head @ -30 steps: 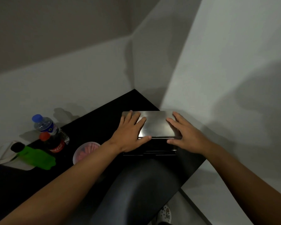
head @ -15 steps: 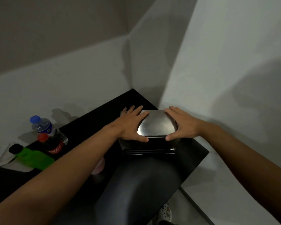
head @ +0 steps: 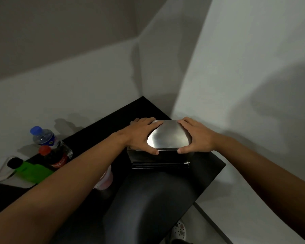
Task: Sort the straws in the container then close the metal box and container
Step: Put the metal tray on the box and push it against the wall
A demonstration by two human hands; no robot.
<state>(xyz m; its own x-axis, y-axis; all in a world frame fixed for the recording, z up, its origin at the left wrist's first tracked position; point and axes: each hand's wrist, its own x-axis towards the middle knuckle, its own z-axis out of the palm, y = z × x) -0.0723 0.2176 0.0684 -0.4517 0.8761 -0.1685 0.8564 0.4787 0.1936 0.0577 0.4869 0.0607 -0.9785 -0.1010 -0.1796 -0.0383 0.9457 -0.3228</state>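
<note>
A shiny metal box (head: 167,138) stands on the black counter (head: 206,173) near the wall corner, its lid down flat. My left hand (head: 141,136) lies on the lid's left side with the thumb hooked over the front edge. My right hand (head: 195,136) mirrors it on the lid's right side, thumb also at the front edge. Both hands clasp the lid from the sides. A clear round container with pink straws (head: 106,180) stands left of the box, mostly hidden under my left forearm.
At the far left stand a water bottle with a blue cap (head: 42,136), a cola bottle with a red cap (head: 55,157) and a green bottle lying down (head: 32,169). White walls close in behind and to the right. The counter's right edge drops to the floor.
Both hands slid from resting flat near the lid's front to gripping its two sides, farther back. My left forearm now covers most of the pink straw container.
</note>
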